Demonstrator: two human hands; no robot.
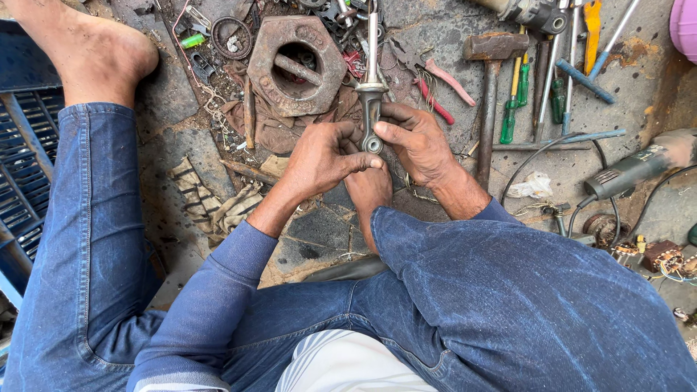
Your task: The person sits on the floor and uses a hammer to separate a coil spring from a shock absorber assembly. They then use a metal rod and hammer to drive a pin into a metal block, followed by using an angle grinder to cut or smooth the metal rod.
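Observation:
A long grey metal part (371, 109) with a thick lower body and a thin shiny rod stands upright in front of me, low over the ground. My left hand (323, 156) grips its lower end, thumb pressed across the round eye at the bottom. My right hand (415, 141) holds the same part from the right, fingers curled round its body. Both hands hover above my bare foot (368, 192), which rests on the ground beneath them.
A big rusty hexagonal nut (296, 64) lies on rags behind the hands. A hammer (490, 87), pliers with pink handles (435, 83), green screwdrivers (517, 98) and an angle grinder (639, 165) lie to the right. My other foot (94, 54) and a blue crate (18, 174) are at left.

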